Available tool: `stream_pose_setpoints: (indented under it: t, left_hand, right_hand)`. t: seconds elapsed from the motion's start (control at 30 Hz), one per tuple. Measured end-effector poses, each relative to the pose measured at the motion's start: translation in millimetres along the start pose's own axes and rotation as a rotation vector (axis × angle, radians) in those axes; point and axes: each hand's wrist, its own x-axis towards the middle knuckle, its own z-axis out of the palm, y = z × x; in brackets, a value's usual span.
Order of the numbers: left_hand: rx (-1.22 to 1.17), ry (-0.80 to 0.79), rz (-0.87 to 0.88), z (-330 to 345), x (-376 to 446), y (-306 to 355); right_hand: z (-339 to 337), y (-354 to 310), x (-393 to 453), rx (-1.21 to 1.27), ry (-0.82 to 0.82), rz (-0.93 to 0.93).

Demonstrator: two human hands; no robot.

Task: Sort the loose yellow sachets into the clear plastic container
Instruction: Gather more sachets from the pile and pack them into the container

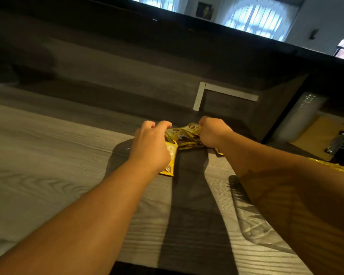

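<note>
A bunch of yellow sachets (184,134) lies on the grey wood-grain table (48,155) between my two hands. My left hand (151,144) curls its fingers over the left side of the bunch, and one yellow sachet (170,161) sticks out beneath its palm. My right hand (213,132) grips the right end of the bunch in a fist. More yellow sachets (334,167) show beyond my right forearm at the right edge. The clear plastic container (254,221) lies low on the table under my right forearm, mostly hidden.
A brown clipboard (322,137) with a metal clip lies at the right. A roll of clear wrap (298,116) stands beside it. A raised dark counter wall (127,76) runs behind the table.
</note>
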Motion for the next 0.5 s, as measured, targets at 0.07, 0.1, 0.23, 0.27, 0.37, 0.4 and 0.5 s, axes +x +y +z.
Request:
stream_pose_setpoints:
  t: [0.07, 0.1, 0.23, 0.27, 0.37, 0.4, 0.5]
  left_hand:
    - [-0.089, 0.053, -0.043, -2.0, 0.0, 3.6]
    - [-0.141, 0.079, -0.063, -3.0, 0.6, 5.5]
    - [-0.436, 0.162, -0.089, -8.1, 3.6, 11.3]
    - [-0.474, 0.169, -0.068, -8.7, 2.7, 13.3]
    - [-0.482, 0.198, 0.016, -8.0, -2.5, 17.5]
    - [-0.458, 0.209, 0.038, -7.1, -3.1, 17.4]
    - [-0.333, 0.264, 0.118, -3.3, -1.7, 15.1]
  right_hand:
    - [3.1, -1.9, 8.5, 0.016, -0.039, 0.029]
    - [4.7, -2.5, 12.6, 0.019, -0.052, 0.041]
    - [7.0, -0.4, 26.2, 0.043, -0.040, 0.085]
    - [4.6, 0.7, 26.5, 0.041, -0.038, 0.082]
    - [-7.2, 3.9, 24.2, 0.008, -0.024, 0.037]
    - [-11.4, 4.5, 22.6, 0.013, -0.004, 0.019]
    - [-23.4, 9.5, 12.7, 0.098, 0.081, -0.016]
